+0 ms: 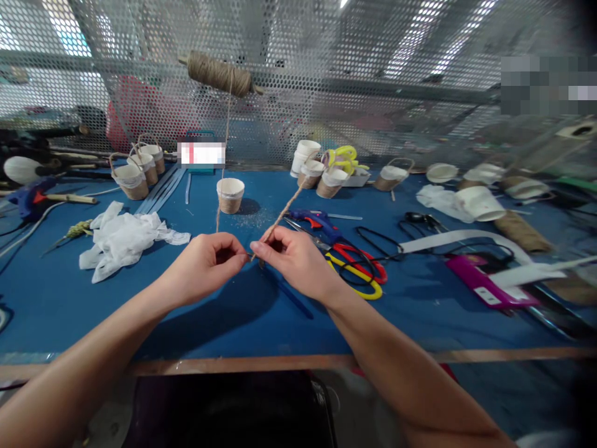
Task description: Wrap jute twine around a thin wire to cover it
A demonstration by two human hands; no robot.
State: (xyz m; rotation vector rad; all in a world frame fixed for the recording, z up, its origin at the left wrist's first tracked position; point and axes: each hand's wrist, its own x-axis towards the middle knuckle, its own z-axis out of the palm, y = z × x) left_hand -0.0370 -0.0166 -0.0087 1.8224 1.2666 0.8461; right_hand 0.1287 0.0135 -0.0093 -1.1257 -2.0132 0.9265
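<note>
My left hand (208, 264) is closed in a pinch on the thin twine (226, 140), which runs down from a spool (219, 73) hung on the mesh. Close beside it, my right hand (301, 258) pinches a thicker twisted length of jute twine (288, 205) that sticks up and away toward the cups. The fingertips nearly meet above the blue table, with a short bit of twine between them. Behind the hands stands a small white paper cup (231, 194) with its lower part wrapped in brown; it has no handle.
Handled cups (131, 182) stand back left, near a crumpled white cloth (128, 236). Right of my hands lie a blue glue gun (321, 224) and red-and-yellow scissor handles (373, 264). Farther right are a purple device (487, 283), cables and white strips. Perforated mesh (289, 37) rises behind.
</note>
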